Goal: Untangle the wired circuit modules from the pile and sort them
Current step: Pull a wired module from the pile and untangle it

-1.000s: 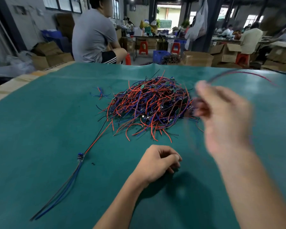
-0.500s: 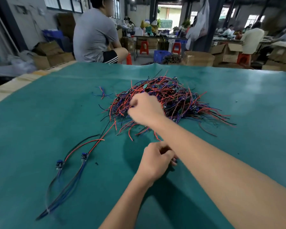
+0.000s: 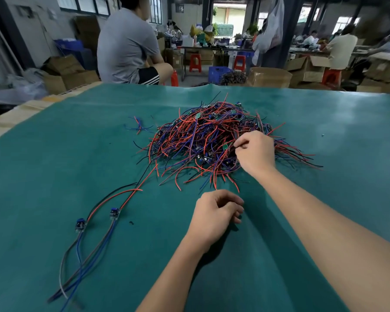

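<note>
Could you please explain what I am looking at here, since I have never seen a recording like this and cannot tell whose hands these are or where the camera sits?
There is no machine here: a person works with two bare hands, and the one camera is worn on their head, looking forward and down. A green mat covers the table. In the middle lies a tangled pile of red, blue and black wires with small circuit boards in it. To the near left, two sorted modules lie apart from the pile, with their wires stretched out. The right hand is at the pile's near right side and pinches a wire there. The left hand rests on the mat with its fingers loosely curled and appears to hold nothing. Other people sit in the workshop behind.
</note>
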Demonstrator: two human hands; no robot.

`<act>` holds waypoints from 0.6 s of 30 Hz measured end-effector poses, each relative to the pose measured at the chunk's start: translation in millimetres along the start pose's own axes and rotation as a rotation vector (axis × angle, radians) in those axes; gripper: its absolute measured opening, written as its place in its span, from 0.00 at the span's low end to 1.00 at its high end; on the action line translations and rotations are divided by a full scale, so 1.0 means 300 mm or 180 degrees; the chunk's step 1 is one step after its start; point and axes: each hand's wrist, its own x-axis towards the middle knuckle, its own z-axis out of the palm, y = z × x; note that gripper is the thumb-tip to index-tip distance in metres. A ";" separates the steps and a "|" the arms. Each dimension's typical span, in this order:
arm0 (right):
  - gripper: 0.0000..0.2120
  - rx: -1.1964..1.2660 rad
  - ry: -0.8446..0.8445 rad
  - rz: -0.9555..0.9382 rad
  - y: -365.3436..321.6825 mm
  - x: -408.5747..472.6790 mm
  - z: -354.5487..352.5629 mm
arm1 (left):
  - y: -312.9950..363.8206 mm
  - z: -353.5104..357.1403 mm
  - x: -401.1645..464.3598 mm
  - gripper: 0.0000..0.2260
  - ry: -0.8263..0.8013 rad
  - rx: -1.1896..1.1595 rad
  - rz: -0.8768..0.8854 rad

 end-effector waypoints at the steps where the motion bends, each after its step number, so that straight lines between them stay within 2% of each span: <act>1: 0.10 0.0243 0.0094 0.0075 0.012 -0.004 -0.017 | 0.000 0.001 0.000 0.11 0.0004 -0.0006 -0.0011; 4: 0.08 0.1138 0.0379 0.0556 0.040 -0.019 -0.081 | 0.003 0.003 0.001 0.12 0.0011 -0.0053 -0.0038; 6: 0.10 0.1864 0.0505 0.0854 0.051 -0.040 -0.135 | 0.002 0.001 0.005 0.13 0.0018 -0.0079 -0.0046; 10: 0.12 0.2875 0.0541 0.0711 0.019 -0.175 -0.251 | 0.003 0.003 0.005 0.10 0.0022 -0.0364 -0.0083; 13: 0.12 0.2910 0.0108 0.0376 0.005 -0.314 -0.280 | 0.016 0.002 0.007 0.11 -0.0086 -0.0873 -0.0224; 16: 0.15 0.2952 -0.0812 0.0371 0.024 -0.412 -0.240 | 0.033 -0.003 0.011 0.19 -0.0152 -0.1228 -0.0471; 18: 0.15 0.2725 -0.1350 0.0256 0.031 -0.443 -0.204 | 0.031 -0.003 0.010 0.17 -0.0163 -0.1137 -0.0471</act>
